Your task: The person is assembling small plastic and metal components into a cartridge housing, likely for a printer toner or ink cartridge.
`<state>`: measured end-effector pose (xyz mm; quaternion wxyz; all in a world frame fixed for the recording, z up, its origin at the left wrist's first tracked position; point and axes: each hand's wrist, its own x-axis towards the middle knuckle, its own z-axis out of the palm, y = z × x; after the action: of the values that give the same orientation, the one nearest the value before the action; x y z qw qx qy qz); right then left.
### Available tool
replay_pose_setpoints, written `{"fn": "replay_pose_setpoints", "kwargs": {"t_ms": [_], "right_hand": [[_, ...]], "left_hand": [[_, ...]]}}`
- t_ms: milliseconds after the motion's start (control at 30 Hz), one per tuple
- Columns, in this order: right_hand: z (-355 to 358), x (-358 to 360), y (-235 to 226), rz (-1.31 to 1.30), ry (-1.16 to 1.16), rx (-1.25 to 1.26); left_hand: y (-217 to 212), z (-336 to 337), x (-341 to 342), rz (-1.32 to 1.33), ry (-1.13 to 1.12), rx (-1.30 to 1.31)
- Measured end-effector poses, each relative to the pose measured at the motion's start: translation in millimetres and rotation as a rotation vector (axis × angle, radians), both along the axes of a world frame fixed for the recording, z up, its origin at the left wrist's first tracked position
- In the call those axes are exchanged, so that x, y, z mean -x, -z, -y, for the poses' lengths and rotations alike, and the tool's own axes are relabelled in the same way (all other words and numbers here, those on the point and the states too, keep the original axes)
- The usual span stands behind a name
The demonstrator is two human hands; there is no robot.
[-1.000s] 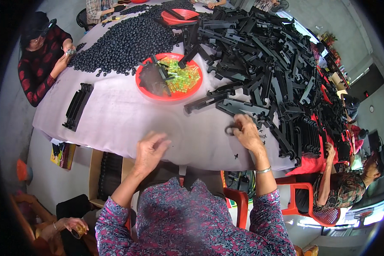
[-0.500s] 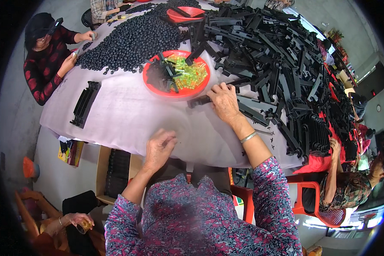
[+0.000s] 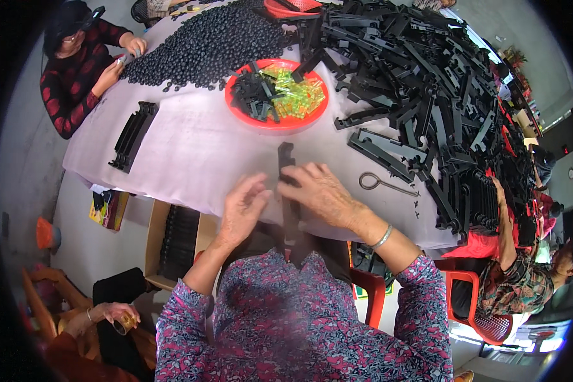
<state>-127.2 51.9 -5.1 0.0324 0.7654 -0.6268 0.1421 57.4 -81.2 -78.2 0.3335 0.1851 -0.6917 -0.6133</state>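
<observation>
My right hand is closed around a long, narrow black plastic bar, which stretches from the tablecloth toward my lap. Just left of the bar is my left hand, slightly blurred, with its fingers curled inward; whatever they may hold is hidden. Beyond both hands sits a red bowl with small black pieces on its left side and short yellow-green tubes on its right. Right of my right hand lies a metal rod with a ring end.
A big heap of black bars covers the table's right side. Small round black parts are piled at the far left, near a co-worker. Several bars lie side by side at left. Another person sits at right.
My right hand has brought a black bar from beside the bowl back toward me, and it now points lengthwise. My left hand has moved slightly up and right, closer to it.
</observation>
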Motion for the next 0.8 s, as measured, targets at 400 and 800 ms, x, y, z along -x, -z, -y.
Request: {"fn": "replay_pose_setpoints", "kwargs": {"t_ms": [400,800], "right_hand": [[-11.7,-72.3,25.8,0.590,0.687,0.001],[-31.6,-8.7,-4.8,0.701,0.514,0.041]], "left_hand": [[-4.5,-5.5,1.9,0.150,0.010,0.108],[-34.4,-1.5,-25.4,0.396,-0.058,0.371]]}}
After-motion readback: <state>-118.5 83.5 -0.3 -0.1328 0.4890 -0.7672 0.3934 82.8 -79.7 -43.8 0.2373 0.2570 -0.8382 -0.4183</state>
